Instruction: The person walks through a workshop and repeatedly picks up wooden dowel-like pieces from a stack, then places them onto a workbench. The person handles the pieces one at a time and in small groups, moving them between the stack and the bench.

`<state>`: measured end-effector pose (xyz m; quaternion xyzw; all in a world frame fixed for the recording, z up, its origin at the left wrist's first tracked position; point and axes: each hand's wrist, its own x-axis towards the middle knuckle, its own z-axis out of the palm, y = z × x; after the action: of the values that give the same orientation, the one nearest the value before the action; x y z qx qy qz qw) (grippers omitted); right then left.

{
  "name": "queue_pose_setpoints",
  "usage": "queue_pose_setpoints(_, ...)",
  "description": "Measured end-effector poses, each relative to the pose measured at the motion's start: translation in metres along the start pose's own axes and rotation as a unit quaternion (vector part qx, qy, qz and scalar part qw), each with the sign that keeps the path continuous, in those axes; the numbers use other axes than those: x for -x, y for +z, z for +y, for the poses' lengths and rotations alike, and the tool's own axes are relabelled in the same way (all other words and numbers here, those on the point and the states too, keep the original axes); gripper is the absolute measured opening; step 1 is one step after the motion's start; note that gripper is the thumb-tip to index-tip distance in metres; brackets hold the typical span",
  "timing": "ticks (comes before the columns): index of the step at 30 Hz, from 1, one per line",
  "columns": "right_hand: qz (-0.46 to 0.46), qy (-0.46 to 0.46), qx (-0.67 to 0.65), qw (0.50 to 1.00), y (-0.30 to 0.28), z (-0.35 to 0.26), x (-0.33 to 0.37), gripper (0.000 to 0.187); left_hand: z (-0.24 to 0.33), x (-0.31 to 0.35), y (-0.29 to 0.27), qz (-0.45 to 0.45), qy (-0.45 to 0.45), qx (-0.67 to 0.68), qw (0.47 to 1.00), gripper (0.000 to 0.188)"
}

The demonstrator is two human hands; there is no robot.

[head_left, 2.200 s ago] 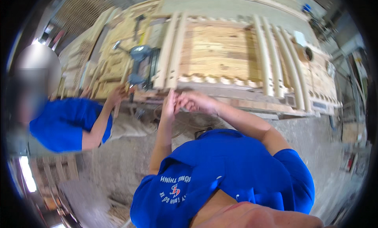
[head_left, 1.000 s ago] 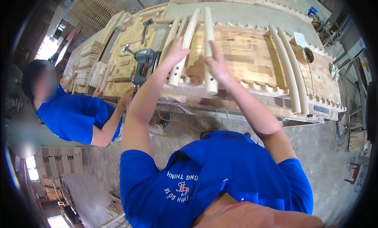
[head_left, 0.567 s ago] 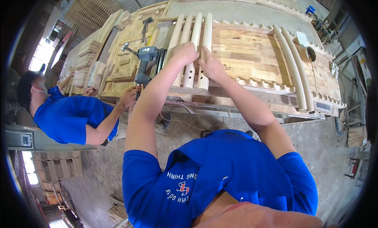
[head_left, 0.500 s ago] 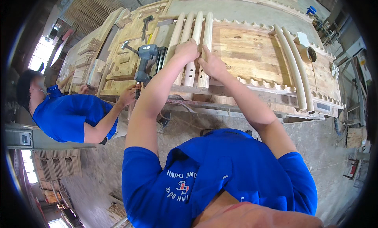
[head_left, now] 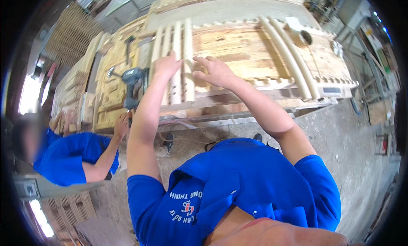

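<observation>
Several pale rounded wooden slats [head_left: 177, 55] lie side by side across a notched wooden jig table [head_left: 238, 46]. My left hand [head_left: 166, 66] rests palm down on the middle slats. My right hand [head_left: 215, 72] has its fingers spread; they touch the rightmost slat [head_left: 188, 42] and the board beside it. Neither hand is closed around anything. Both forearms reach up from my blue shirt.
A power drill [head_left: 131, 81] lies on the bench left of the slats. Two long curved rails [head_left: 293, 59] and a short tube [head_left: 304, 38] sit at the table's right. A co-worker in blue [head_left: 68, 156] crouches at the left with one hand [head_left: 121, 125] on the bench edge.
Earlier my hands held slats up off the table. The slats now lie flat among the others, with my hands on top of them. The co-worker has shifted slightly.
</observation>
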<state>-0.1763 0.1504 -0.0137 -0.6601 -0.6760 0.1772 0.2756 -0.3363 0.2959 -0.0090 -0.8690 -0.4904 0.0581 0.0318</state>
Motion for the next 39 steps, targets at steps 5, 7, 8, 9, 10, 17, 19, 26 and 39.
queue_pose_setpoints(5, 0.151, 0.08, 0.001, 0.985, -0.116, 0.104, 0.054, 0.042, 0.06, 0.013, -0.033, 0.123, 0.122, 0.055, 0.983, 0.061)
queue_pose_setpoints(7, 0.227, 0.14, 0.007, 0.964, -0.164, 0.15, 0.085, 0.035, 0.127, 0.02, -0.06, -0.058, 0.138, 0.278, 0.949, 0.062)
queue_pose_setpoints(8, 0.269, 0.118, 0.067, 0.953, -0.192, 0.191, 0.104, 0.037, 0.162, 0.017, -0.063, -0.086, 0.174, 0.369, 0.909, 0.062)
queue_pose_setpoints(9, 0.232, 0.166, 0.046, 0.957, -0.205, 0.203, 0.109, 0.04, 0.18, 0.017, -0.053, -0.119, 0.176, 0.45, 0.867, 0.063)
queue_pose_setpoints(10, 0.215, 0.208, 0.033, 0.954, -0.21, 0.21, 0.112, 0.043, 0.198, 0.014, -0.042, -0.151, 0.158, 0.513, 0.83, 0.062)
queue_pose_setpoints(17, 0.052, 0.341, -0.342, 0.874, -0.2, 0.261, 0.14, 0.043, 0.377, -0.027, -0.019, -0.266, -0.047, 0.758, 0.594, 0.052)
queue_pose_setpoints(19, 0.032, 0.333, -0.453, 0.826, -0.194, 0.258, 0.13, 0.039, 0.398, -0.043, 0.003, -0.242, -0.058, 0.828, 0.502, 0.047)
queue_pose_setpoints(26, 0.095, 0.255, -0.466, 0.842, -0.211, 0.223, 0.115, 0.043, 0.356, -0.041, -0.024, -0.304, -0.103, 0.847, 0.424, 0.033)
queue_pose_setpoints(39, 0.099, 0.095, -0.419, 0.898, -0.061, 0.06, -0.005, 0.056, 0.08, -0.027, -0.014, 0.173, -0.028, 0.541, 0.823, 0.059)
